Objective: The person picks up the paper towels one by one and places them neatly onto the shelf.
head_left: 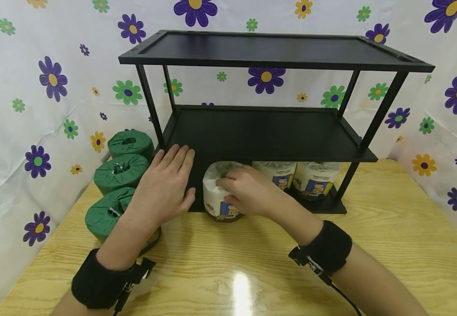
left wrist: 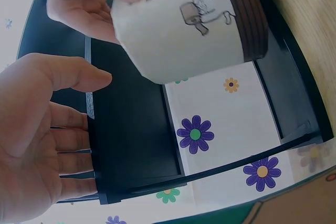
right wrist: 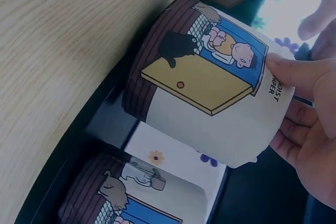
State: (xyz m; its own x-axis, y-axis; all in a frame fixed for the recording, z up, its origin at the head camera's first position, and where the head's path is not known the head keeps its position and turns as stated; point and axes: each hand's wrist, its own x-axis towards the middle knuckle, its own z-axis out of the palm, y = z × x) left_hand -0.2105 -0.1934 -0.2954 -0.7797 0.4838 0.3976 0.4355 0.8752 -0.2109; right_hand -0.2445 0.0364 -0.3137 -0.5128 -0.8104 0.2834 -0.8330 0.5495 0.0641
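My right hand (head_left: 248, 191) grips a white toilet paper roll (head_left: 214, 199) by its upper edge, at the front of the black rack's bottom shelf. The right wrist view shows the thumb on the cartoon-printed side of that roll (right wrist: 210, 72); the other fingers are partly hidden behind it. My left hand (head_left: 163, 184) lies with straight fingers at the left front edge of the middle shelf (head_left: 260, 131). Nothing is in its grasp. In the left wrist view its fingers (left wrist: 73, 140) meet that shelf's edge.
Two more white rolls, one in the middle (head_left: 277, 173) and one at the right (head_left: 317, 180), stand on the bottom shelf. Several green-wrapped rolls (head_left: 119, 173) line the rack's left side. The top shelf (head_left: 252, 48) overhangs the middle one. A wooden table (head_left: 220, 263) supports everything.
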